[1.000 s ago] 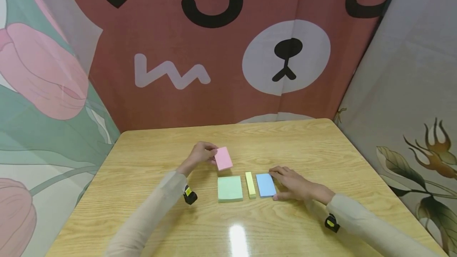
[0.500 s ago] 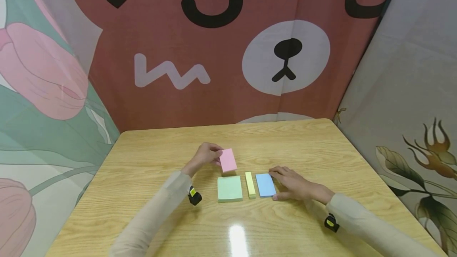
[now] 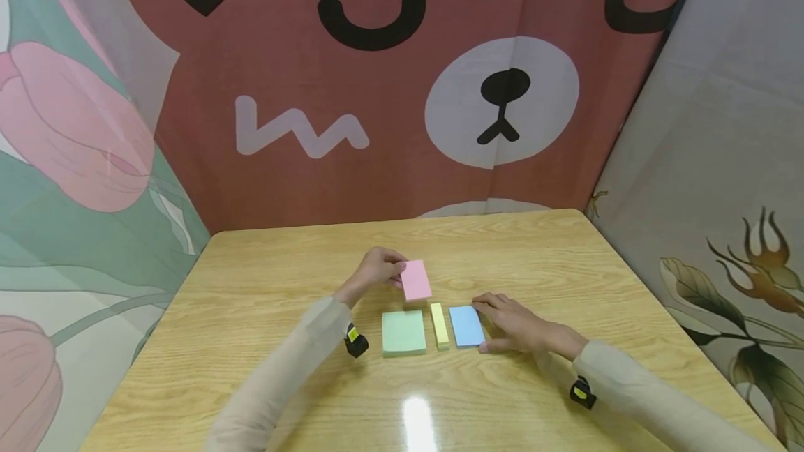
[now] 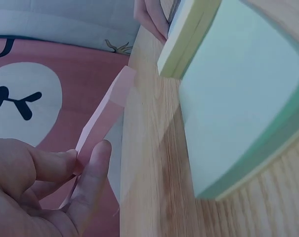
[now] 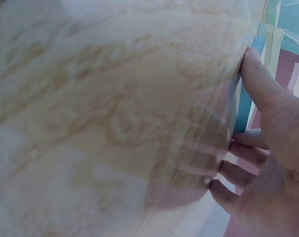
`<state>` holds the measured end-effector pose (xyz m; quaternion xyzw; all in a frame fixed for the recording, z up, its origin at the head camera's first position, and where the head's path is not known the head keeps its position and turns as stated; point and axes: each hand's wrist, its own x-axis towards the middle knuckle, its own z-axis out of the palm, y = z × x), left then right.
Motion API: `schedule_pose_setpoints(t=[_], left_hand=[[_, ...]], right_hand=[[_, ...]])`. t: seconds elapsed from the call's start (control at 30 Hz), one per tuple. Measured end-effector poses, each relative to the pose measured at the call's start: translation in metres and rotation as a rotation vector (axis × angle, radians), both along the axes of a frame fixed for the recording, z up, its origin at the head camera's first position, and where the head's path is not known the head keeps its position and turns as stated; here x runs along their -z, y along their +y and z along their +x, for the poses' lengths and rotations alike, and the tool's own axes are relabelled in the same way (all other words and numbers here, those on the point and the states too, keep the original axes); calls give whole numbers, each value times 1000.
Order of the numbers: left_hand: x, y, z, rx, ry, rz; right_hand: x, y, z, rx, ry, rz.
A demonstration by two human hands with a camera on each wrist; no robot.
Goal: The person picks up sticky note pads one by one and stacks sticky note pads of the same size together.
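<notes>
My left hand (image 3: pixel 379 268) pinches a pink sticky note pad (image 3: pixel 416 280) between thumb and fingers, tilted and raised above the table; the left wrist view shows the pink pad (image 4: pixel 105 113) edge-on. On the table below lie a square green sticky note pad (image 3: pixel 404 333), a narrow yellow sticky note pad (image 3: pixel 440 326) and a blue sticky note pad (image 3: pixel 467 326), in a row. My right hand (image 3: pixel 511 323) holds the blue pad at its right side, thumb at the near corner and index finger at the far corner. Its other fingertips rest on the table (image 5: pixel 139 148).
The wood-grain table (image 3: pixel 283 382) ends at a back edge against a curtain (image 3: pixel 283 180) with a bear print. Patterned curtains hang at the left and right. A black wrist camera (image 3: pixel 356 342) sits on the left sleeve, another camera (image 3: pixel 582 393) on the right sleeve.
My left hand has carried the pink pad rightward, from above the green pad's left part to behind the gap between green and yellow pads. The right hand and the other pads stay put.
</notes>
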<state>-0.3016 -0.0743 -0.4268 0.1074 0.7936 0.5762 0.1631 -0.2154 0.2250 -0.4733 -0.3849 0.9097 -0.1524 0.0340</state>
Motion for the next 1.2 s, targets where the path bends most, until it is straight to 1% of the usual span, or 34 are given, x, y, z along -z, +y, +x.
schedule_pose_setpoints(t=[0.33,0.43,0.57,0.77,1.0,1.2], left_hand=[[1,12,1,18,13,14],[2,14,1,30,28,12],[1,18,3,41,34,18],[-1,26,8,53,21,27],[3,36,7,61,14,30],[6,42,7,84,21,22]], right_hand=[[0,0,0,3,6,12],[-1,0,0,4,5,12],[-1,-1,0,7,6,10],[0,-1,1,0,6,1],[2,0,1,-6,13,0],[3,0,-1,-3,16,0]])
